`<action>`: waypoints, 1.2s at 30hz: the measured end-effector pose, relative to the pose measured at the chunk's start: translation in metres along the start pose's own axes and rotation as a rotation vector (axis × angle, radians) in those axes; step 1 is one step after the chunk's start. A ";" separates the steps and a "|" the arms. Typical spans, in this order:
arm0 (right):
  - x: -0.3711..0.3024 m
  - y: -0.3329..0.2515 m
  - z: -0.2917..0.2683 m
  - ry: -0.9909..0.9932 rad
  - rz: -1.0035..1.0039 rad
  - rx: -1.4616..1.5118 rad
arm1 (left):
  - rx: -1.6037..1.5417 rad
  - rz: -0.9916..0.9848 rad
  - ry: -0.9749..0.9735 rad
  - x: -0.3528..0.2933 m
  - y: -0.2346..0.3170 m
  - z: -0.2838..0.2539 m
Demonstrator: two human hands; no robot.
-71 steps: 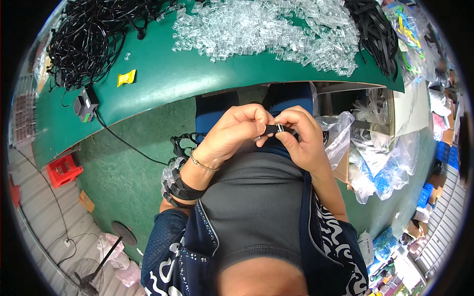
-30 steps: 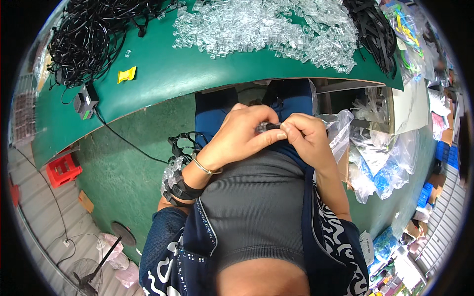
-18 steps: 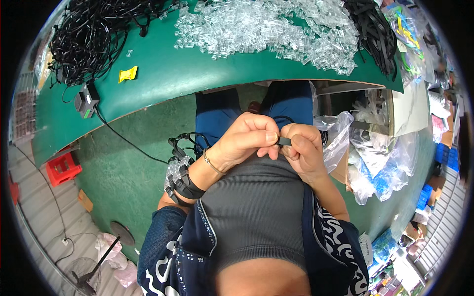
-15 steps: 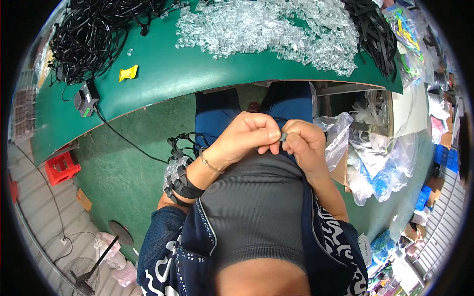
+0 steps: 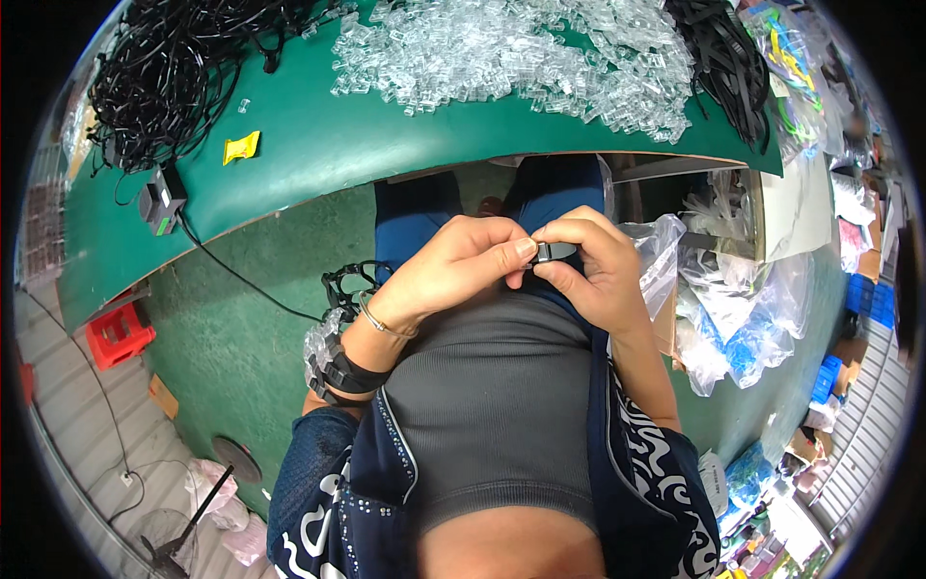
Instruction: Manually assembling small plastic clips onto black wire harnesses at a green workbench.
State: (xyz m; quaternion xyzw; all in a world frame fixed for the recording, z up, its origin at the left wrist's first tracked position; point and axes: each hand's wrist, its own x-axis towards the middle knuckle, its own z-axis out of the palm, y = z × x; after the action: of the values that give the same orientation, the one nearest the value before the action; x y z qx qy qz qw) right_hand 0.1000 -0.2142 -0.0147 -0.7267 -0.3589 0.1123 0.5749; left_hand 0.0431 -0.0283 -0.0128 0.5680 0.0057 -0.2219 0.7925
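Left grip [image 5: 451,265]: thumb and fingers pressed together at the left end of the small black strap piece [image 5: 558,253], mostly covering it.
Right grip [image 5: 600,272]: thumb and forefinger pinching the same piece from the right, more of it showing on this side.
Strap piece: between the two grips, in front of the body; long axis roughly left to right; both hands touch it, so neither is nearer. A pale band crosses it, too small to make out.
Left forearm: behind the left grip, a black armband [image 5: 355,372] with clear plastic parts [image 5: 319,349] gathered beside it.
Surface: the green surface [image 5: 318,159] lies beyond both grips, bearing a heap of clear pieces [image 5: 511,63] ahead, tangled black cords [image 5: 159,87] ahead-left and black straps [image 5: 725,58] ahead-right.
Bags: right of the right grip, clear plastic bags [image 5: 709,323]; something blue shows inside, its kind unclear.
Blue crates [image 5: 871,301]: far right; contents cannot be told.
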 end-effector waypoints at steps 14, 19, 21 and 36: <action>-0.010 0.014 0.004 0.020 0.117 0.430 | -0.248 0.082 0.014 0.001 -0.017 0.001; -0.008 0.015 0.003 -0.021 0.086 0.518 | -0.290 0.109 -0.012 0.001 -0.024 0.000; -0.005 0.016 -0.001 -0.041 0.103 0.487 | -0.266 0.123 -0.019 0.001 -0.021 0.000; -0.009 0.024 0.045 -0.093 0.382 0.147 | -0.786 0.099 0.137 0.014 -0.059 -0.005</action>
State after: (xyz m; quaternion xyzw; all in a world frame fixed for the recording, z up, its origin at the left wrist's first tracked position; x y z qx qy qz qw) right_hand 0.0769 -0.1886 -0.0529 -0.7316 -0.2316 0.2785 0.5775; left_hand 0.0358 -0.0442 -0.0713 0.2345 0.1156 -0.1257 0.9570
